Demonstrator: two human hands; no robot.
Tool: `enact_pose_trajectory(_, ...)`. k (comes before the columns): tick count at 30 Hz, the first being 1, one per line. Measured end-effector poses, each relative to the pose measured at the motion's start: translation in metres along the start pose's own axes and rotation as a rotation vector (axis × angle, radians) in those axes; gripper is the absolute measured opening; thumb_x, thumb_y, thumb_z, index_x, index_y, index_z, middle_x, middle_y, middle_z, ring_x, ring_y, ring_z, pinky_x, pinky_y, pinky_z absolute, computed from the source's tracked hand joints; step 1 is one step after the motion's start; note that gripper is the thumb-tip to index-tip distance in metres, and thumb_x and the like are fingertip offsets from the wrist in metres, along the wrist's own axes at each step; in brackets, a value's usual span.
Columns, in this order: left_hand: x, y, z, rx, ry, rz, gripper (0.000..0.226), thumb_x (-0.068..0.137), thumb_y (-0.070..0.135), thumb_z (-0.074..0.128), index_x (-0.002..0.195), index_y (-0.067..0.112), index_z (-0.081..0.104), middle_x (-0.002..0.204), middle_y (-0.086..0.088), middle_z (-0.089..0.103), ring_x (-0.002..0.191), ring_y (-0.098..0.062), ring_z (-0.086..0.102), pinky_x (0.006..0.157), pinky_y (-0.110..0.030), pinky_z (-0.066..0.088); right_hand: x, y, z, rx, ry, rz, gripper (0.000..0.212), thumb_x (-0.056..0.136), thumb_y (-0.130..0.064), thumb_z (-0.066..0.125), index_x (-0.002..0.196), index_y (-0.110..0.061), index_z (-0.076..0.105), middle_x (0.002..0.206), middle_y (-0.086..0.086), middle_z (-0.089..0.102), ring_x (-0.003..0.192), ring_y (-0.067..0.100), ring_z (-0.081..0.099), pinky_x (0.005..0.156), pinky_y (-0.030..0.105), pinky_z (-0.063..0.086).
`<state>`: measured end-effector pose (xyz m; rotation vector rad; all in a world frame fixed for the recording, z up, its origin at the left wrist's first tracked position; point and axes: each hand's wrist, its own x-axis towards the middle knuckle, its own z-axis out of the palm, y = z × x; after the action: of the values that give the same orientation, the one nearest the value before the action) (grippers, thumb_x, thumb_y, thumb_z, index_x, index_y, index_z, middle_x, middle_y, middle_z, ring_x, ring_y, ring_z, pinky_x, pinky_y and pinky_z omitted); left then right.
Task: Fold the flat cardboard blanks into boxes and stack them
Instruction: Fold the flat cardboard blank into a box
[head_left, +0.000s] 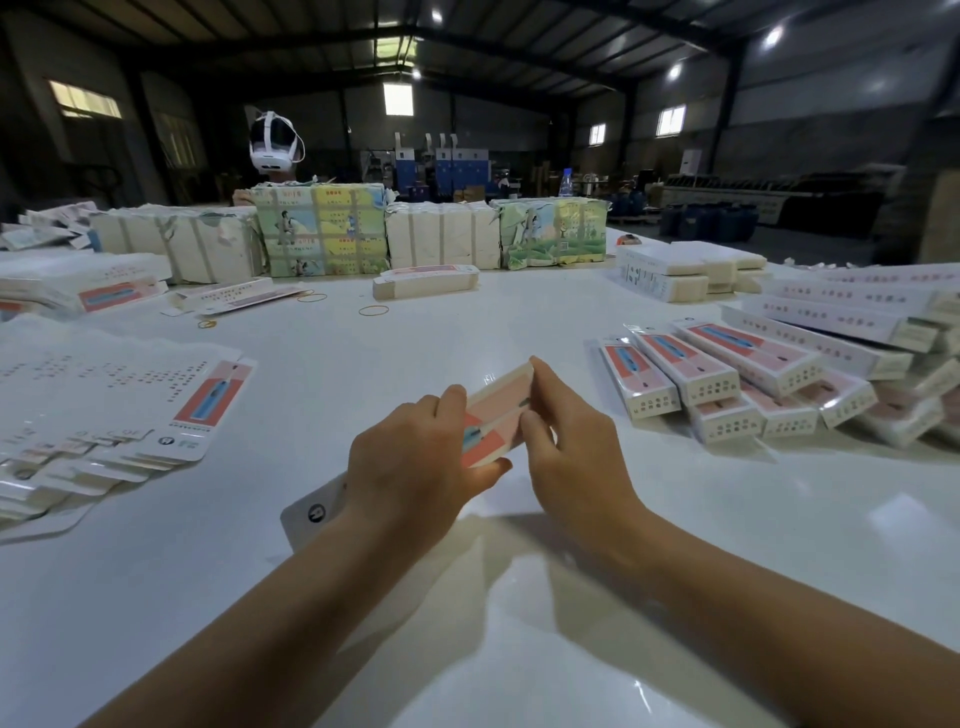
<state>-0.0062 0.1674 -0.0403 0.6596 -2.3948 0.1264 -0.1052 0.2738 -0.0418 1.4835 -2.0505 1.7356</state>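
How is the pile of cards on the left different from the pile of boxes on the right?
The flat blanks lie thin and fanned out, unfolded. The folded boxes are squared up with closed ends, stacked in layers. The blanks show broad white printed panels; the boxes show narrow faces. Both carry the same pink-and-red print.

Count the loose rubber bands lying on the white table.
3 rubber bands, all on the far-left table: one nearest the printed bundles, one right of it, one small by the flat blanks. Others may be hidden.
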Motion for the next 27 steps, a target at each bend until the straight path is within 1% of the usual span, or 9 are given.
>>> enact_pose_trajectory(4, -0.001, -0.002, -0.001, -0.024, 0.000, -0.002, 0.073, 0.074, 0.074, 0.049, 0.128, 0.024, 0.044, 0.112, 0.006, 0.062, 0.088, -0.015, 0.061, 0.071, -0.027, 0.052, 0.004, -0.002, -0.006, 0.063, -0.011, 0.032, 0.022, 0.097, -0.007, 0.044, 0.097, -0.023, 0.060, 0.083, -0.011, 0.065, 0.079, 0.009, 0.062, 0.063, 0.017, 0.050)
enact_pose_trajectory(9, 0.001, -0.008, -0.001, -0.116, -0.022, -0.082, 0.079, 0.063, 0.079, 0.032, 0.121, 0.027, 0.047, 0.111, 0.008, 0.063, 0.078, -0.013, 0.060, 0.066, -0.026, 0.052, 0.009, -0.002, -0.010, 0.246, -0.005, 0.216, 0.024, 0.095, -0.014, 0.051, 0.112, -0.028, 0.062, 0.112, -0.016, 0.066, 0.109, 0.005, 0.060, 0.096, 0.027, 0.049)
enact_pose_trajectory(12, 0.002, -0.012, 0.000, -0.126, -0.026, -0.085, 0.070, 0.070, 0.075, 0.045, 0.120, 0.026, 0.048, 0.111, 0.007, 0.064, 0.080, -0.016, 0.061, 0.065, -0.027, 0.052, 0.002, -0.004, -0.007, 0.187, -0.094, 0.142, 0.031, 0.090, -0.008, 0.052, 0.105, -0.032, 0.064, 0.103, -0.014, 0.070, 0.104, 0.008, 0.062, 0.094, 0.037, 0.050)
enact_pose_trajectory(16, 0.002, -0.021, -0.002, -0.159, -0.037, -0.064, 0.062, 0.073, 0.066, 0.059, 0.121, 0.028, 0.048, 0.113, 0.006, 0.063, 0.076, -0.014, 0.057, 0.064, -0.026, 0.051, 0.003, -0.001, -0.010, 0.058, -0.176, 0.065, 0.037, 0.089, -0.016, 0.054, 0.122, -0.032, 0.056, 0.117, -0.019, 0.063, 0.111, 0.000, 0.055, 0.095, 0.024, 0.044)
enact_pose_trajectory(18, 0.004, -0.026, -0.002, -0.180, -0.065, -0.049, 0.061, 0.073, 0.065, 0.061, 0.120, 0.028, 0.048, 0.114, 0.007, 0.063, 0.073, -0.010, 0.051, 0.063, -0.024, 0.049, 0.005, 0.003, -0.012, -0.064, -0.174, 0.028, 0.054, 0.090, -0.020, 0.058, 0.140, -0.029, 0.040, 0.140, -0.013, 0.049, 0.124, 0.002, 0.045, 0.104, 0.026, 0.039)
enact_pose_trajectory(20, 0.006, -0.029, -0.004, -0.161, -0.101, -0.024, 0.063, 0.073, 0.063, 0.063, 0.122, 0.028, 0.048, 0.115, 0.006, 0.062, 0.073, -0.010, 0.050, 0.065, -0.025, 0.050, 0.007, 0.005, -0.014, -0.114, -0.197, -0.032, 0.078, 0.089, -0.024, 0.062, 0.147, -0.038, 0.013, 0.156, -0.015, 0.018, 0.140, 0.005, 0.025, 0.113, 0.023, 0.025)
enact_pose_trajectory(23, 0.005, -0.029, -0.010, -0.136, -0.156, 0.022, 0.067, 0.075, 0.060, 0.065, 0.129, 0.026, 0.045, 0.116, 0.005, 0.061, 0.085, -0.014, 0.057, 0.074, -0.031, 0.053, 0.010, 0.011, -0.015, -0.357, -0.333, -0.222, 0.091, 0.083, -0.029, 0.067, 0.143, -0.043, 0.000, 0.155, -0.020, -0.005, 0.144, 0.006, 0.001, 0.112, 0.017, 0.014)
enact_pose_trajectory(25, 0.004, -0.028, -0.014, -0.137, -0.203, 0.069, 0.066, 0.076, 0.059, 0.065, 0.131, 0.026, 0.044, 0.116, 0.006, 0.060, 0.092, -0.014, 0.058, 0.080, -0.031, 0.052, 0.011, 0.016, -0.013, -0.542, -0.359, -0.358, 0.084, 0.080, -0.024, 0.071, 0.148, -0.026, 0.022, 0.157, -0.005, 0.016, 0.142, 0.021, 0.014, 0.115, 0.033, 0.025)
enact_pose_trajectory(27, 0.003, -0.031, -0.015, -0.109, -0.273, 0.103, 0.064, 0.077, 0.060, 0.063, 0.130, 0.029, 0.044, 0.115, 0.010, 0.059, 0.091, -0.009, 0.056, 0.082, -0.026, 0.050, 0.010, 0.019, -0.010, -0.626, -0.333, -0.462, 0.070, 0.076, -0.021, 0.075, 0.139, -0.010, 0.046, 0.138, 0.009, 0.049, 0.125, 0.031, 0.042, 0.099, 0.046, 0.044)
